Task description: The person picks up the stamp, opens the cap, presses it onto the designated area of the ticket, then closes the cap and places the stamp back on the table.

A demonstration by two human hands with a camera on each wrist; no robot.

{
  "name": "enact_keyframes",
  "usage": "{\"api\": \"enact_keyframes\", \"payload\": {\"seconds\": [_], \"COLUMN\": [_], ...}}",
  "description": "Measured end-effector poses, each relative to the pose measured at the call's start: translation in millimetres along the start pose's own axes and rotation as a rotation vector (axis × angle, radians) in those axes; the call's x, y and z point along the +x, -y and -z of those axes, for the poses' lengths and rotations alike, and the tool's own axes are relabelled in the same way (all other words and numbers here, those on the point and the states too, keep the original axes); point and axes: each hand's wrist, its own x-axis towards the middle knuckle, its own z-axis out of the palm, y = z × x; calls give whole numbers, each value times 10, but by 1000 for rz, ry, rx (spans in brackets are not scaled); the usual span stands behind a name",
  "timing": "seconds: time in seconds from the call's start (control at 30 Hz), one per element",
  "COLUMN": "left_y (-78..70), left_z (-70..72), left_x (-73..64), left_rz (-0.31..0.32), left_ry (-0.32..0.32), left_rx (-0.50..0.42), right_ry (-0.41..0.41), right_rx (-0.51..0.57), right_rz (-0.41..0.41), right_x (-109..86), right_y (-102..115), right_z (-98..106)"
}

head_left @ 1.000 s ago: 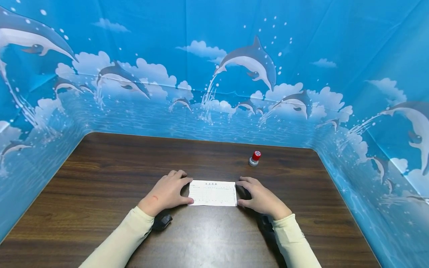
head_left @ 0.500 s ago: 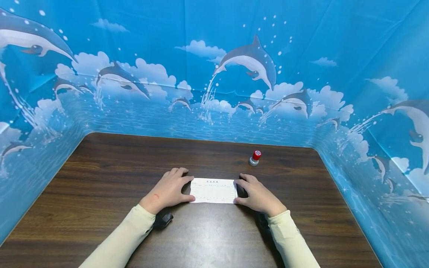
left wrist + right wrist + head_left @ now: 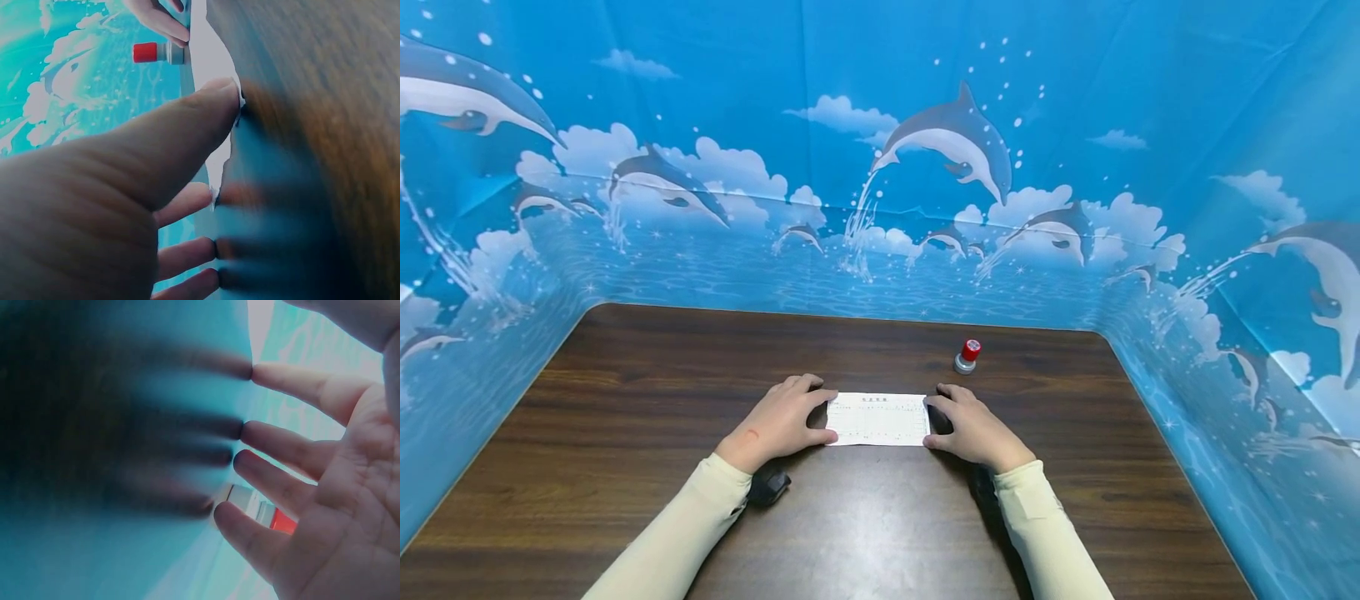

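A white printed paper slip [image 3: 877, 421] with lines of small text lies on the dark wooden table. At its left end, the left hand [image 3: 778, 423] touches the near corner with the thumb and the far corner with the index finger. The left wrist view shows the thumb [image 3: 187, 125] pressing on the edge of the slip [image 3: 212, 59], the other fingertips resting on the table. On the opposite end, the right hand [image 3: 973, 427] has thumb and index finger spread at the two right corners. Its fingers [image 3: 281, 475] reach straight to the tabletop in the right wrist view.
A red-topped stamp [image 3: 967, 357] with a grey base stands beyond the right hand. The wooden table [image 3: 647, 367] is bordered by a blue dolphin-print curtain [image 3: 737, 267] at the back and sides. Dark wrist devices, such as the left one [image 3: 767, 486], sit under the forearms.
Both hands and the slip have shifted a little away from the body. The right fingertips have come in closer onto the slip's right edge. The stamp stays in place.
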Motion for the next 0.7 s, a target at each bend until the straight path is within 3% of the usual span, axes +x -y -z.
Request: {"api": "enact_keyframes", "payload": {"seconds": [0.37, 0.53, 0.63, 0.7], "left_y": [79, 80, 81, 82], "left_z": [-11, 2, 5, 4], "left_x": [51, 61, 63, 61], "left_rz": [36, 50, 53, 49], "left_ry": [38, 42, 42, 40], "left_rx": [-41, -35, -24, -24], "right_ry": [-12, -21, -84, -188], "right_rx": [16, 25, 66, 113], "right_rz": [-55, -23, -27, -53], "right_x": [35, 49, 43, 30], "right_y": [-5, -38, -89, -136], "right_z": [-14, 30, 127, 217]}}
